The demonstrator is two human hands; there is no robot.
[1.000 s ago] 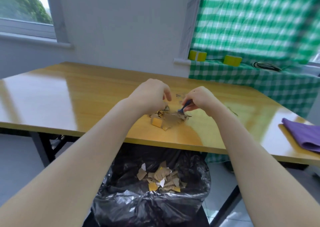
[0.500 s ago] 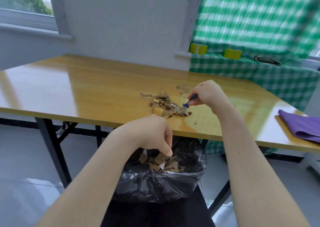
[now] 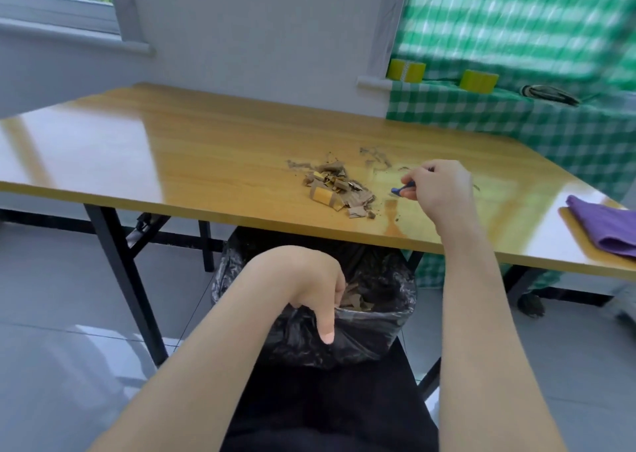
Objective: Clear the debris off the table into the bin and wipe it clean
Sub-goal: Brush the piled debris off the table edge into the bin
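Loosely opened, the left hand (image 3: pixel 303 279) hung over the rim of the black-lined bin (image 3: pixel 371 327) with fingers drooping downward and nothing visibly left in it, though the far side of the palm was hidden. Cardboard scraps already lay inside the bin, just beyond those fingers. This looked like the emptying part of a carrying trip, one handful among several. Farther out, on the wooden table (image 3: pixel 172 162), the right hand (image 3: pixel 438 190) was closed around a small blue tool (image 3: pixel 401 190), its tip touching or just above the surface beside the debris pile (image 3: pixel 335 188). That pile of torn brown and yellow pieces sat near the front edge, almost above the bin, with finer crumbs and dust scattered beyond it. The next move probably called for the left hand to return for another scoop. Wiping had not begun: the purple cloth (image 3: pixel 605 224) lay untouched at the table's right end.
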